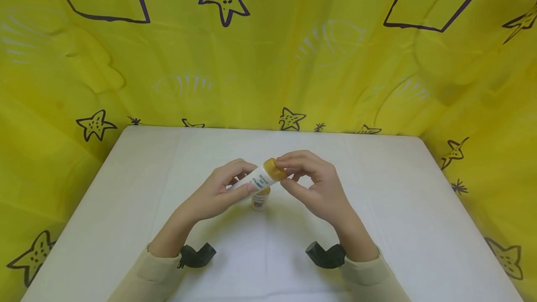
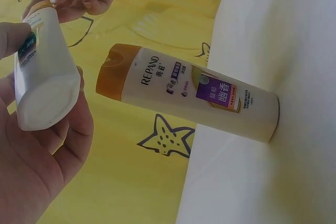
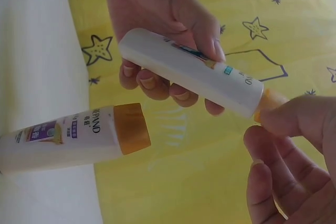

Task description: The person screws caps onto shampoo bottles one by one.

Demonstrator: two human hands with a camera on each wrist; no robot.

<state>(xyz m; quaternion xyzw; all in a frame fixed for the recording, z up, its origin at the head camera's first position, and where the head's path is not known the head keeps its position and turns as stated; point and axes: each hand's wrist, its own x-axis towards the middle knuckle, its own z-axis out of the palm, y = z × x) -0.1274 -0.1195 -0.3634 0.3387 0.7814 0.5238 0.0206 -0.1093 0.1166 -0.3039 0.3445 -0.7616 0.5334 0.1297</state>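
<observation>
My left hand [image 1: 214, 195] grips a white shampoo bottle [image 1: 258, 178] round its body, with the thumb lying along the label. The bottle is tilted, its orange cap [image 1: 273, 169] up and to the right, its base facing the left wrist view. At the cap, the thumb and fingers of my right hand [image 1: 320, 188] pinch; the cap is on the bottle. Below and behind them, a second white bottle [image 2: 184, 95] with an orange cap and a purple label stands upright on the table. Its front reads REPAND. In the head view the held bottle partly hides it.
A white cloth covers the table [image 1: 138, 227]. Yellow curtain [image 1: 260, 59] with starfish and fish drawings hangs behind and along both sides. Dark wrist mounts [image 1: 197, 255] sit at both sleeve cuffs.
</observation>
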